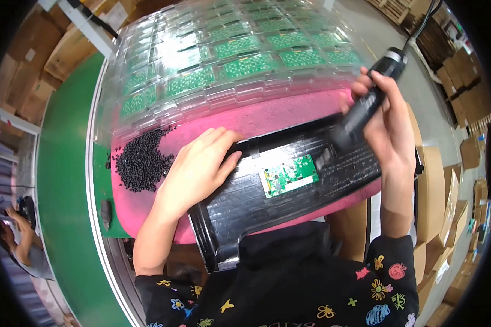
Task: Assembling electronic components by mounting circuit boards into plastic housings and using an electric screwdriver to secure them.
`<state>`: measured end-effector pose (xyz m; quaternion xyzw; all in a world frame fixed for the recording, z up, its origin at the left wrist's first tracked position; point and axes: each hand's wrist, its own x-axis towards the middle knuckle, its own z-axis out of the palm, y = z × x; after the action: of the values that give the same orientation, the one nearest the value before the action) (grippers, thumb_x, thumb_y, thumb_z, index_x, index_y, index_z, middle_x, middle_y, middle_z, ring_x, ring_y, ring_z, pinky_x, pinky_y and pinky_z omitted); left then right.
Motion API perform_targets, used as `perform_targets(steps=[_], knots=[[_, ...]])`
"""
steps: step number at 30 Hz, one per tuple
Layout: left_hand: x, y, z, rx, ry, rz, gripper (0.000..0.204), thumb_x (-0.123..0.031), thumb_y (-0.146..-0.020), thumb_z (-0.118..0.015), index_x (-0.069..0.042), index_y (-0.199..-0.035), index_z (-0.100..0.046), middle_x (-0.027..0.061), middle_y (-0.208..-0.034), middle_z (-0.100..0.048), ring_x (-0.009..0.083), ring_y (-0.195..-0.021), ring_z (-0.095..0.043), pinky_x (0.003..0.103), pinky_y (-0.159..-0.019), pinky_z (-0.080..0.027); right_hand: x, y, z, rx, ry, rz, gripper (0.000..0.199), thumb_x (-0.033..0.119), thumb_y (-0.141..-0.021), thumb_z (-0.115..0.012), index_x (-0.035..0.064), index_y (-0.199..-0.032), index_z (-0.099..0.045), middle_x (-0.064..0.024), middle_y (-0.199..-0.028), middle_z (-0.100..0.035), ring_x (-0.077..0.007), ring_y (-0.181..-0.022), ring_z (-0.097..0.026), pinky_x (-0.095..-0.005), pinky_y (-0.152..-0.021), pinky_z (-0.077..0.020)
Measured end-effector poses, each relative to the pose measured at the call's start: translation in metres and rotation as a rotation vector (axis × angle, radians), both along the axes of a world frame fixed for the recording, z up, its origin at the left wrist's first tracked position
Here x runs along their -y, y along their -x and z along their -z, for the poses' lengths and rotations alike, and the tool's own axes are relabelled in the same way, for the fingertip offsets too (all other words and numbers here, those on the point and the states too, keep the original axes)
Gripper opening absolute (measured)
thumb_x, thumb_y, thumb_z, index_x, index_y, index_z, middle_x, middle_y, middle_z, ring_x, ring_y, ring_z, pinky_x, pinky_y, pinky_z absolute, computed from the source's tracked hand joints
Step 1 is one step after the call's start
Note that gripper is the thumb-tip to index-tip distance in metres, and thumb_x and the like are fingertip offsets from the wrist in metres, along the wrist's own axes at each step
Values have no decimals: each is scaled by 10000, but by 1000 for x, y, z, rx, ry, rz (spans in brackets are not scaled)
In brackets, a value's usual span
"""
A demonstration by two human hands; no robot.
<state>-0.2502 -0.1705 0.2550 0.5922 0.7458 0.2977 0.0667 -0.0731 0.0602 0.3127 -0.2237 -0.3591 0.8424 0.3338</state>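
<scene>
We are in the middle of fastening work on a small green circuit board [289,174], which sits in a recess near the centre of a black tray [245,196]. The tray lies on a pink mat [267,117] at the near edge of the table, tilted a little in the view, with its near corner hanging over the table edge toward our body.

Our left hand [199,166] lies flat and open on the tray's left part, fingers spread over its upper edge, pressing it still rather than gripping anything. Our right hand [384,117] is closed around a black electric screwdriver [365,103], whose cord runs off up and to the right. The tool leans down toward the tray, and its tip seems to be just right of the board, though blur there keeps us from telling whether it touches.

Left of the tray, a heap of small black screws [142,158] lies loose on the mat. Behind it stand clear plastic trays [229,60] filled with rows of green boards.

We judge the step in hand to be driving a screw at the board. The next move calls for a steady tray, the tool brought upright over the hole, and light downward pressure so the bit does not slip onto the board.
</scene>
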Motion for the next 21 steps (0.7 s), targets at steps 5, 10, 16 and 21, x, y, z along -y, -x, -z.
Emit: perform_targets(steps=[5,10,16,21], knots=[[-2,-5,2,-174,68,-39,210,-115,-846,-644,-36,-1035,-601,147,-923,-615,354,-907,-599,434,-743,-486,-5,-32,-1,-19,-109,-136,272,98,-885,-594,-13,-1124,-525,-151,-1153,-484,-205,-1084,-485,-457,-913,-501],[15,-12,-18,-398,122,-50,158,-94,-811,-657,-32,-950,-613,130,-842,-597,330,-811,-603,422,-660,-472,37,-54,-32,69,-696,195,602,69,-794,-583,-71,-1351,-404,-125,-1286,-433,-143,-1024,-430,-280,-912,-375],[77,-42,-43,-387,-285,-225,326,84,-625,-648,-6,-937,-675,139,-895,-653,289,-733,-661,340,-597,-515,11,-90,-46,-402,-1234,265,536,113,-798,-549,-21,-1299,-412,-158,-1332,-363,-202,-1075,-382,-324,-959,-293],[207,-50,-50,-644,-411,-841,254,124,-858,-495,70,-1063,-636,180,-941,-657,260,-848,-643,351,-754,-534,-9,-42,-48,-385,-1191,708,405,-33,-822,-572,-6,-1218,-490,-159,-1159,-535,-181,-951,-516,-308,-856,-429]])
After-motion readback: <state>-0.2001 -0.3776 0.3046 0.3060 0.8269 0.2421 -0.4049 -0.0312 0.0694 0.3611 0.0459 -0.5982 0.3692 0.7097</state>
